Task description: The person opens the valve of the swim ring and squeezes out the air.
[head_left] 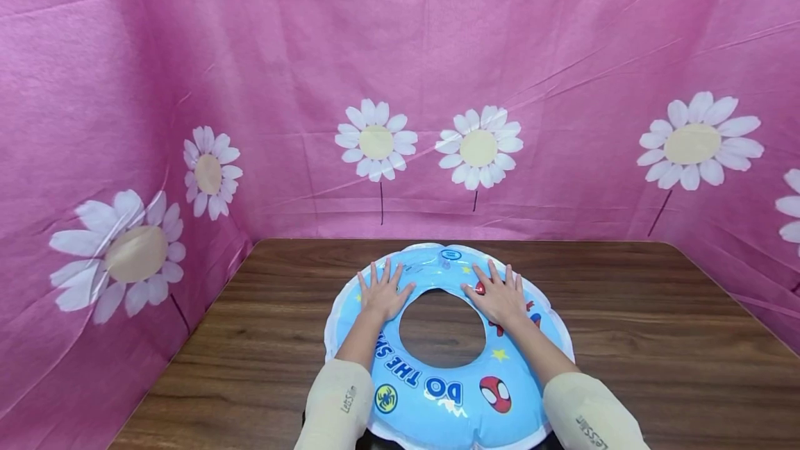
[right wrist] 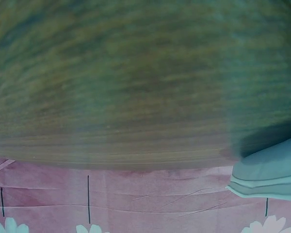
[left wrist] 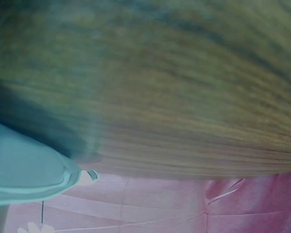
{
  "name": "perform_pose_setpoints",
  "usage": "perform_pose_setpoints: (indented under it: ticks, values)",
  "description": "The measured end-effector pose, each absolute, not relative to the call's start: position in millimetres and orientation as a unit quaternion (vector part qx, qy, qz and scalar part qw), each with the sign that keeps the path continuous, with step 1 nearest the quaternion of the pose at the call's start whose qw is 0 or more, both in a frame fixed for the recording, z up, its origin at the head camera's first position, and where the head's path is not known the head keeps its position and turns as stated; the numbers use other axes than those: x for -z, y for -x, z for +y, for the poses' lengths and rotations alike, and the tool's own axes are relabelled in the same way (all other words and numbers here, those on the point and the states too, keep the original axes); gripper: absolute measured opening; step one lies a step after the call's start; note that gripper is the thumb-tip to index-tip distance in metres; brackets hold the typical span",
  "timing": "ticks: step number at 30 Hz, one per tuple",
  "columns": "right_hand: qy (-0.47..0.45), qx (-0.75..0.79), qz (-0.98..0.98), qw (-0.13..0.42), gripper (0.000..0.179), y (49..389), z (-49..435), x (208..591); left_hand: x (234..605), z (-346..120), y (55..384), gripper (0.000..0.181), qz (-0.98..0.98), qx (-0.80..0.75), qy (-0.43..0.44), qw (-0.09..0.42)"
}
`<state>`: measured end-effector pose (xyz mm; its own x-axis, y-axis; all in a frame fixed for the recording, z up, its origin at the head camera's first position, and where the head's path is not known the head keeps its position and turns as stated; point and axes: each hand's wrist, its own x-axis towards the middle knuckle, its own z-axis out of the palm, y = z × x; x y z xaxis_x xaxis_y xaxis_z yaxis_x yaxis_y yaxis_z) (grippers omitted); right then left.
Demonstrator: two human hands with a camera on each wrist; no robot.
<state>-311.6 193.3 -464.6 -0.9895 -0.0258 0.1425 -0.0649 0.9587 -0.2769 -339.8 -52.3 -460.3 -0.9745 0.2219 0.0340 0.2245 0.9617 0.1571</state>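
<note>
A light blue inflated swim ring (head_left: 450, 422) with cartoon prints, stars and blue lettering lies on the brown wooden table (head_left: 250, 339). My left hand (head_left: 382, 297) rests on the ring's far left part with fingers spread. On the far right part, my right hand (head_left: 500, 301) lies flat, its fingers also spread. Bare table shows through the ring's round hole. In the left wrist view a piece of the ring (left wrist: 29, 165) juts in at the lower left; the right wrist view has the ring's edge (right wrist: 269, 170) at the lower right. Neither wrist view shows the hands.
A pink curtain (head_left: 425, 54) printed with white daisies surrounds the table at the back and both sides. The table's far edge (head_left: 612, 240) runs just beyond the ring. Cream sleeves (head_left: 340, 401) cover both forearms.
</note>
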Motion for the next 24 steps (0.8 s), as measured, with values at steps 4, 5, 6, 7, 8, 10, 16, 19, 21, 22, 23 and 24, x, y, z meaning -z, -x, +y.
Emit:
perform_pose_setpoints:
  ticks: [4,5,6,7,8,10,16,19,21,22,23,24]
  values:
    - [-0.018,-0.144,-0.987,0.065,0.072,311.1,193.0,462.3,458.1,-51.7,339.5,0.068,-0.99,0.081,0.112,0.008]
    - [-0.017,-0.145,-0.987,0.065,0.072,310.9,193.0,461.7,457.5,-51.5,339.3,0.068,-0.991,0.08,0.111,0.008]
    - [-0.016,-0.146,-0.987,0.064,0.072,310.6,193.0,461.0,456.6,-51.2,338.9,0.068,-0.991,0.08,0.111,0.007]
    - [-0.017,-0.146,-0.987,0.065,0.072,310.4,193.1,460.3,455.8,-51.0,338.4,0.068,-0.991,0.08,0.11,0.008]
    - [-0.017,-0.146,-0.987,0.066,0.072,310.3,193.2,459.9,455.2,-50.8,337.9,0.068,-0.991,0.081,0.11,0.009]
    - [-0.017,-0.148,-0.987,0.067,0.072,310.3,193.8,458.9,454.7,-50.5,337.5,0.068,-0.99,0.084,0.109,0.011]
    - [-0.022,-0.149,-0.986,0.064,0.074,311.1,194.1,459.0,454.3,-52.4,337.0,0.068,-0.99,0.091,0.108,0.014]
    - [-0.025,-0.151,-0.986,0.06,0.073,311.2,194.0,459.4,453.1,-53.9,335.6,0.068,-0.99,0.092,0.106,0.009]
    - [-0.025,-0.153,-0.986,0.055,0.074,311.0,194.6,459.9,453.0,-55.0,334.6,0.068,-0.989,0.1,0.108,0.012]
    - [-0.027,-0.155,-0.986,0.054,0.074,310.8,195.0,460.1,453.4,-55.4,334.5,0.069,-0.988,0.106,0.11,0.013]
    - [-0.027,-0.157,-0.986,0.052,0.074,310.7,195.5,460.4,453.6,-55.8,333.7,0.07,-0.987,0.113,0.114,0.021]
    - [-0.028,-0.158,-0.986,0.051,0.074,310.9,196.2,461.0,454.4,-56.2,333.9,0.071,-0.985,0.12,0.118,0.025]
